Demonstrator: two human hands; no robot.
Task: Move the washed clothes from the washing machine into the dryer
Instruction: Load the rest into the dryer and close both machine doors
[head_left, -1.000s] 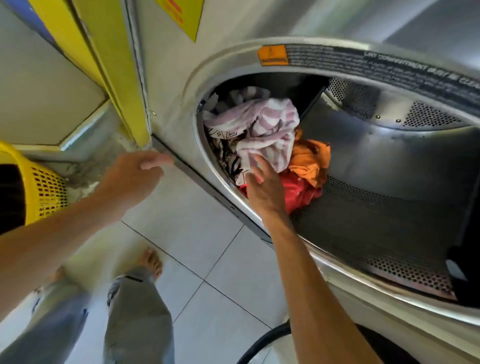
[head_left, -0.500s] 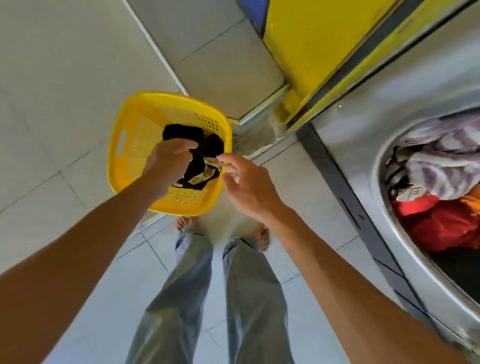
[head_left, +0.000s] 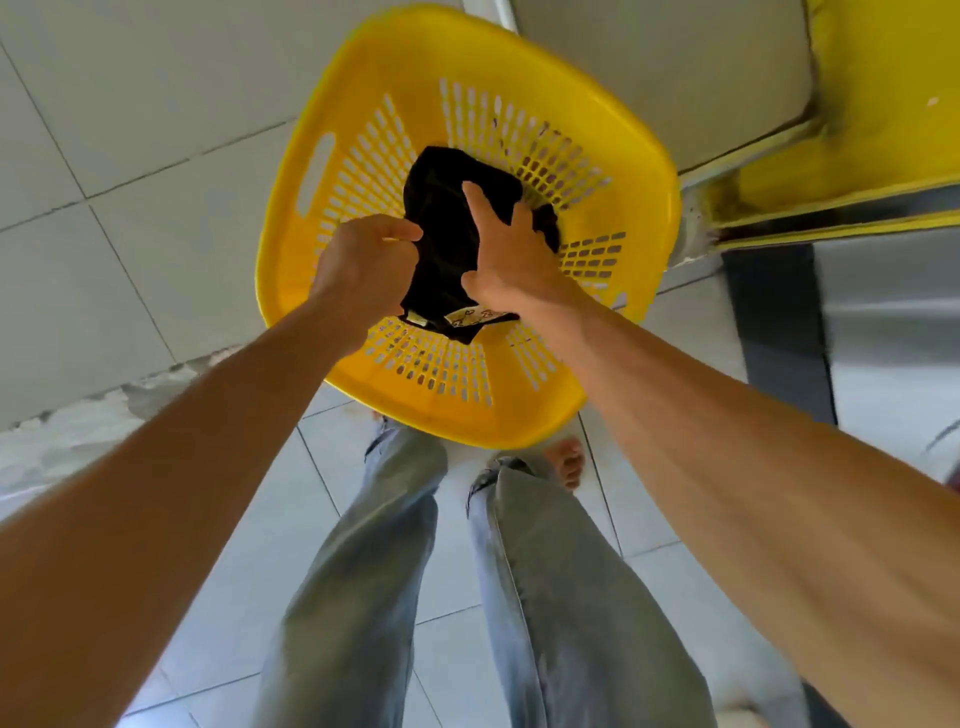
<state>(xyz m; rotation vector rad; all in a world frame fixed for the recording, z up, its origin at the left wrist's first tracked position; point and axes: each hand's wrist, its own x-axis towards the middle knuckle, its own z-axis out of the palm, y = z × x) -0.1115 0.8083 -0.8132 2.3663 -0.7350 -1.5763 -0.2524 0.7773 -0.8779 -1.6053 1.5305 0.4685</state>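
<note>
A yellow plastic laundry basket (head_left: 613, 156) stands on the tiled floor just in front of my feet. Inside it lies a black garment (head_left: 444, 244) with a pale patterned edge at its near end. My left hand (head_left: 363, 270) is closed on the garment's left side, fingers pinching the cloth. My right hand (head_left: 511, 254) lies on its right side, fingers spread over the cloth and thumb under the near edge. The dryer drum and the clothes in it are out of view.
A steel machine front (head_left: 888, 322) with a dark strip runs down the right edge. A yellow panel (head_left: 883, 93) stands at the back right. My legs in pale jeans (head_left: 545, 597) and a bare foot (head_left: 569, 460) fill the floor below the basket.
My view has swung from the dryer drum down to the basket. Both hands dropped into it; the left has taken hold of the black garment and the right has come onto it.
</note>
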